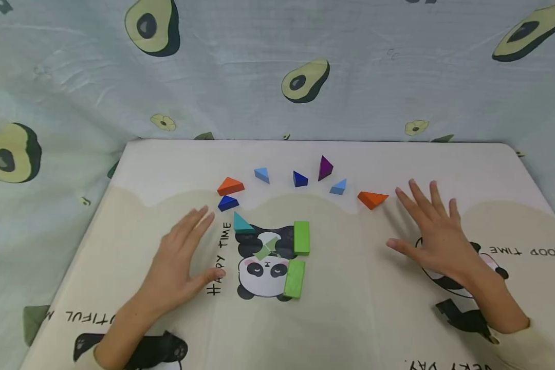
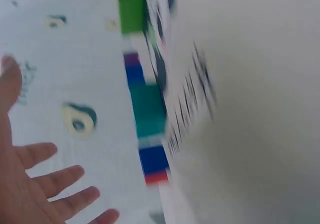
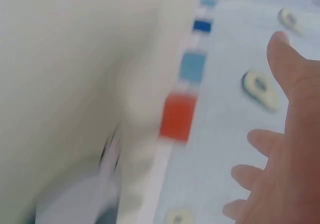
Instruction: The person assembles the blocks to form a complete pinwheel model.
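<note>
While the fingers of the left hand (image 1: 178, 262) reach out straight, thumb held apart, and those of the right hand (image 1: 437, 236) fan wide, neither grips anything above the printed table (image 1: 342, 313). Just beyond the left fingertips lies a blue block (image 1: 228, 203), with a teal block (image 1: 242, 224) to its near right; a low sweep rightward could jolt both, so close do they sit. A right orange block (image 1: 372, 199) lies just left of the right fingertips, where a careless flick might spin it into the neighbouring right pale block (image 1: 337, 187). (Whether either palm touches down is hard to tell, and both wrist views are blurred.) Between the hands, a far green block (image 1: 301, 238) and a near green block (image 1: 294, 278) lie almost end to end along the right side of a panda print (image 1: 261, 277); a trailing thumb could skew them. Farther out, a left orange block (image 1: 230, 186), a left pale block (image 1: 261, 175), a second blue block (image 1: 300, 179) and a purple block (image 1: 325, 168) are strung loosely across; the purple, nearest the far edge, risks going over if pushed hard.
</note>
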A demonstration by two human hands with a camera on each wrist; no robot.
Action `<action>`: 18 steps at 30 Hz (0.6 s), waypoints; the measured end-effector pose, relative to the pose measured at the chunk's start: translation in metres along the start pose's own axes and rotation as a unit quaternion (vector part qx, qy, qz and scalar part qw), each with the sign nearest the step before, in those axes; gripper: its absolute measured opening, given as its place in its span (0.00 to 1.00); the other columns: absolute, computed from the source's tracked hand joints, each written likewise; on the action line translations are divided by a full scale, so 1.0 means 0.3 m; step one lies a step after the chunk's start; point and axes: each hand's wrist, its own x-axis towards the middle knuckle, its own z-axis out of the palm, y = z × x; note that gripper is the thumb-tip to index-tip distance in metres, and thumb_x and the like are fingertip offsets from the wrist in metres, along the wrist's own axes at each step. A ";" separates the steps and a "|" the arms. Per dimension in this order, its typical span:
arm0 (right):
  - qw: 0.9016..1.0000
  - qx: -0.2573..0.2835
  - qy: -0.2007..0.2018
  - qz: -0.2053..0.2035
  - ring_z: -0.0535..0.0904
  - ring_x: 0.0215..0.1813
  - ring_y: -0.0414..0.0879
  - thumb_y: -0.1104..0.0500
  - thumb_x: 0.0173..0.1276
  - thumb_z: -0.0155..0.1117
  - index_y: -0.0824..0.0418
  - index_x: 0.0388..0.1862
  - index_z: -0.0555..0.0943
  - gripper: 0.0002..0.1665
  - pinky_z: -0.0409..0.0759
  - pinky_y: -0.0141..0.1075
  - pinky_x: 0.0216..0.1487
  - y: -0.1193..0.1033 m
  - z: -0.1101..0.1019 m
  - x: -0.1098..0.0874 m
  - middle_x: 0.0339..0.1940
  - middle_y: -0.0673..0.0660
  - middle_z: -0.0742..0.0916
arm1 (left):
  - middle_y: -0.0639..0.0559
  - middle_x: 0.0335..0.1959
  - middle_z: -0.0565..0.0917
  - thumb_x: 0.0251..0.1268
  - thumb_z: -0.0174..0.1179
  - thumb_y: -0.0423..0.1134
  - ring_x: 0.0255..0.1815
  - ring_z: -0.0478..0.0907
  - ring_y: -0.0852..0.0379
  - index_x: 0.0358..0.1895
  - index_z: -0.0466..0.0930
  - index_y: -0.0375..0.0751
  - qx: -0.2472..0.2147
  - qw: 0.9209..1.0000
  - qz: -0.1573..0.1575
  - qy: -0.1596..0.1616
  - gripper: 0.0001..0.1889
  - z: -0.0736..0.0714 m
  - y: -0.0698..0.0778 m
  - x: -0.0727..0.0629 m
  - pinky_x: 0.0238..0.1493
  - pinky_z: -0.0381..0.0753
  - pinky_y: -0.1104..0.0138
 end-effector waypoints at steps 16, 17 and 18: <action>0.960 0.258 -0.051 -0.092 0.56 0.73 0.47 0.51 0.62 0.68 0.46 0.76 0.58 0.46 0.68 0.52 0.61 -0.263 0.133 0.112 0.76 0.50 0.60 | 0.56 0.70 0.62 0.51 0.73 0.47 0.69 0.60 0.55 0.71 0.60 0.48 -0.248 0.956 -0.051 -0.150 0.43 0.184 0.227 0.013 0.63 0.65 0.51; 0.958 0.267 -0.053 -0.092 0.60 0.70 0.47 0.51 0.62 0.68 0.47 0.75 0.58 0.45 0.70 0.49 0.58 -0.269 0.142 0.118 0.75 0.51 0.61 | 0.56 0.70 0.62 0.51 0.73 0.47 0.69 0.60 0.55 0.71 0.60 0.48 -0.250 0.955 -0.048 -0.155 0.44 0.192 0.230 0.015 0.63 0.64 0.51; 0.956 0.273 -0.054 -0.091 0.63 0.68 0.46 0.51 0.63 0.68 0.47 0.75 0.59 0.44 0.73 0.46 0.56 -0.273 0.151 0.124 0.75 0.51 0.62 | 0.55 0.70 0.62 0.50 0.74 0.46 0.70 0.59 0.54 0.71 0.60 0.48 -0.252 0.953 -0.045 -0.160 0.44 0.199 0.232 0.017 0.64 0.64 0.50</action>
